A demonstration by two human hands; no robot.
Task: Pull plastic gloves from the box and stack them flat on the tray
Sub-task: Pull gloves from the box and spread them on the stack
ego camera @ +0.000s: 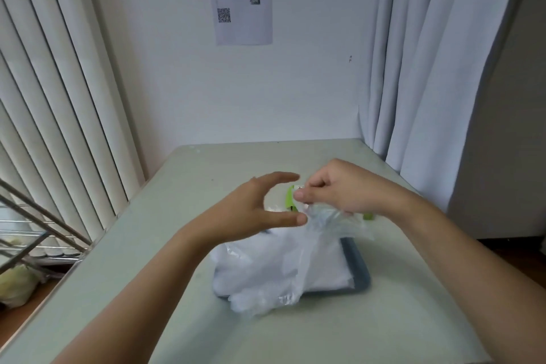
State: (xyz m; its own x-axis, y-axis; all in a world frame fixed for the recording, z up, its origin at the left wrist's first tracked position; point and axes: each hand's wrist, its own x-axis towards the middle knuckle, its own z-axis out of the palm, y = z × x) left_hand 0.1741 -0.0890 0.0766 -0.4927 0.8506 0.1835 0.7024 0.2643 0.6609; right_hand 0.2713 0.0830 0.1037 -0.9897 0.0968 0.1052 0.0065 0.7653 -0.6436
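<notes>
R grip (339, 189): glove (325, 223); box (291, 198) txt blurred.

Both hands hover above the far end of the tray (361, 270). The left hand (254, 213) has its fingers and thumb spread in a loose C and holds nothing. The right hand (342, 189), just beside it, pinches a clear glove (328, 227) between its thumb and curled fingers.

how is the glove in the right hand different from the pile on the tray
The held glove hangs crumpled, pinched by the right hand; the pile lies on the tray. The held glove looks see-through; the pile looks milky white. Both are thin plastic.
</notes>
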